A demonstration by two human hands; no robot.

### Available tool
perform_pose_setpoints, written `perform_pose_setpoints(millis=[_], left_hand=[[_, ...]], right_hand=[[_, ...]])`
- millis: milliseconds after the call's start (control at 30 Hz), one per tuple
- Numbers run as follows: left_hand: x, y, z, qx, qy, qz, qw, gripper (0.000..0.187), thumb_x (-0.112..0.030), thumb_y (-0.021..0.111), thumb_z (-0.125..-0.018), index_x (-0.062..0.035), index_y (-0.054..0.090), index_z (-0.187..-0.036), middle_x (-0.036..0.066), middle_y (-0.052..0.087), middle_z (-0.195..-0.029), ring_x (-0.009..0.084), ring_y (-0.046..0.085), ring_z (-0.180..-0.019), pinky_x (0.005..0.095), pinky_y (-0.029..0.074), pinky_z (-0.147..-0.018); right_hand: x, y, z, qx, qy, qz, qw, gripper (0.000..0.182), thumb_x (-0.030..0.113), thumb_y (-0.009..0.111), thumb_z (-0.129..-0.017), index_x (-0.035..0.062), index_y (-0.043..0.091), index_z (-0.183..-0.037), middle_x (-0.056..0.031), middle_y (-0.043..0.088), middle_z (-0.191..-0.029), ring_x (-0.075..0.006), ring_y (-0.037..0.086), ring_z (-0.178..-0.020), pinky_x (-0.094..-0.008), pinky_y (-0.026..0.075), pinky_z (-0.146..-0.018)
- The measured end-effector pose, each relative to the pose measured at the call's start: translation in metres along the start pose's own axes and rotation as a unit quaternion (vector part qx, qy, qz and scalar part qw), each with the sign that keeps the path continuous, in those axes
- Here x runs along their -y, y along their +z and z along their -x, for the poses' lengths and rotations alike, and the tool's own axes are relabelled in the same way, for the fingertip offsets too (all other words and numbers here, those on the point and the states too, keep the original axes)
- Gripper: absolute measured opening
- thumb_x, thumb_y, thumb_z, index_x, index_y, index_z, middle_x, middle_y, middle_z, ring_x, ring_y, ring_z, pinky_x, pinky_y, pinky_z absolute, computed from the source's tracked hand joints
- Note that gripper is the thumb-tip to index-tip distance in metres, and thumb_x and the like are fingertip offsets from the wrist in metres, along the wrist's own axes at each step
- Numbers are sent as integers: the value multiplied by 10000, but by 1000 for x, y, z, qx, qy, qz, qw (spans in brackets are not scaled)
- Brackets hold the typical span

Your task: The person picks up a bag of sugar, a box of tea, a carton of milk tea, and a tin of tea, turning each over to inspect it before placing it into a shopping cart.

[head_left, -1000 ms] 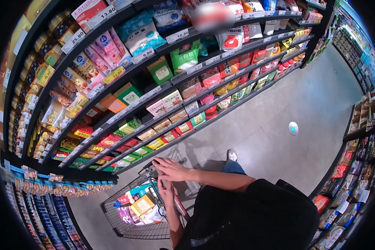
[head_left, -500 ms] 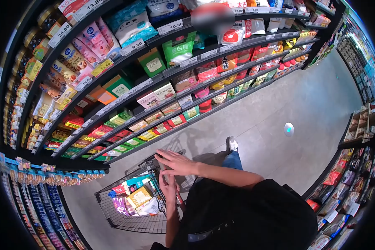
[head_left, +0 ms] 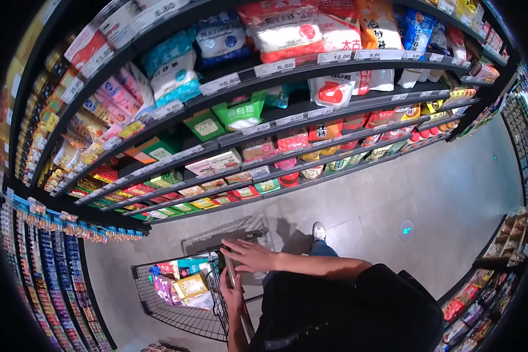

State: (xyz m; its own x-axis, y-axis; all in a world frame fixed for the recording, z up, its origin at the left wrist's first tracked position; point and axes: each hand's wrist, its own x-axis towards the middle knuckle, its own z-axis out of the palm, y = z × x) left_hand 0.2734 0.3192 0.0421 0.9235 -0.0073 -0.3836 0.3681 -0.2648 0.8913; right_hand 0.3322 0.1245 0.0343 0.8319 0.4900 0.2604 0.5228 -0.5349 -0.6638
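Supermarket aisle (head_left: 366,205), hands (head_left: 251,256) at cart handle (head_left: 229,267), right arm (head_left: 311,265) outstretched

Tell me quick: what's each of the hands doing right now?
Left hand: at the cart handle; whether closed, cannot be told.
Right hand: open, laid over the cart handle, fingers extended.

On the upper shelf edge (head_left: 247,75), price tags read 10.80 (head_left: 219,84), 6.50 (head_left: 275,67), 12.00 (head_left: 334,57) and 8.80 (head_left: 368,54); a tag further left reads 9.80 (head_left: 168,110). Above the 12.00 tag, a red-and-white bag (head_left: 340,29) bears 太古. The green bag (head_left: 239,111) below shows 白糖 in white. A round floor sign (head_left: 406,230) carries a green arrow. Small spaced letters on the black shirt (head_left: 346,314) are too faint to read surely, as is the printing on the packs (head_left: 190,287) in the cart (head_left: 176,322).
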Motion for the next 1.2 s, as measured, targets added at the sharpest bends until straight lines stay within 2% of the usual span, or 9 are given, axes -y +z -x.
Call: perform_pose_setpoints(millis=[200, 500, 733, 933, 1000, 1067, 1133, 1167, 1200], left_hand=[[4, 49, 19, -67, 46, -3, 997, 334, -103, 670, -903, -14, 562, -1207, -30, 569, -721, 45, 473, -556, 214, 359, -481], [-13, 108, 35, -63, 42, -27, 997, 184, -124, 643, -937, -14, 630, -1083, -48, 570, -742, 21, 455, -638, 202, 349, -565], [-21, 129, 39, -39, 72, -105, 991, 203, -112, 650, -927, 7, 620, -1089, -23, 575, -768, 46, 487, -679, 218, 392, -594], [-6, 138, 26, -76, 90, -153, 981, 395, -108, 744, -832, 5, 584, -1175, 27, 586, -709, 67, 525, -607, 247, 440, -555], [-37, 149, 22, -113, 106, -232, 960, 467, -143, 770, -802, -10, 574, -1205, 30, 568, -684, 90, 540, -569, 261, 453, -544], [-52, 159, 18, -105, 80, -250, 959, 553, -160, 772, -784, -18, 531, -1262, 88, 601, -816, 201, 605, -663, 323, 496, -624], [-62, 175, 16, -162, 213, -301, 915, 600, -142, 751, -774, -12, 486, -1296, 162, 585, -1034, 315, 612, -876, 392, 499, -754], [-62, 178, 14, -129, 155, -263, 943, 661, -101, 731, -751, 13, 424, -1325, 230, 508, -1192, 413, 530, -1069, 448, 448, -892], [-56, 179, 12, -129, 154, -263, 944, 661, -101, 731, -751, 13, 424, -1325, 230, 508, -1192, 413, 530, -1069, 448, 448, -892]], right_hand=[[-10, -24, 31, -28, -23, 47, 998, 676, 265, 621, -894, 17, 340, -1457, -232, 251, -1536, -375, 349, -1381, -470, 305, -1147], [-39, -57, 62, -4, -42, 122, 992, 716, 380, 635, -848, 55, 397, -1439, -179, 313, -1533, -353, 445, -1315, -441, 326, -1130], [-56, -79, 71, 27, -23, 56, 998, 664, 390, 687, -809, 110, 494, -1379, -160, 446, -1417, -359, 489, -1215, -457, 371, -1072], [-62, -94, 70, 48, -16, 50, 997, 593, 391, 738, -743, 132, 600, -1258, -101, 536, -1246, -292, 525, -1157, -435, 395, -1017], [-67, -91, 73, -5, -46, 45, 998, 535, 347, 751, -724, 128, 598, -1187, -102, 536, -1190, -296, 530, -1100, -430, 404, -950], [-67, -95, 74, 2, -41, 38, 998, 529, 336, 752, -723, 125, 596, -1183, -105, 536, -1190, -297, 530, -1101, -431, 404, -945], [-66, -96, 76, 10, -33, 29, 999, 524, 325, 752, -723, 123, 594, -1179, -108, 536, -1190, -299, 529, -1102, -432, 403, -940], [-66, -96, 76, 0, -33, 22, 999, 527, 316, 751, -723, 121, 588, -1185, -112, 534, -1191, -303, 529, -1102, -433, 404, -936], [-66, -97, 76, -11, -34, 16, 999, 530, 306, 750, -724, 120, 581, -1191, -115, 532, -1192, -308, 529, -1102, -434, 404, -932]])
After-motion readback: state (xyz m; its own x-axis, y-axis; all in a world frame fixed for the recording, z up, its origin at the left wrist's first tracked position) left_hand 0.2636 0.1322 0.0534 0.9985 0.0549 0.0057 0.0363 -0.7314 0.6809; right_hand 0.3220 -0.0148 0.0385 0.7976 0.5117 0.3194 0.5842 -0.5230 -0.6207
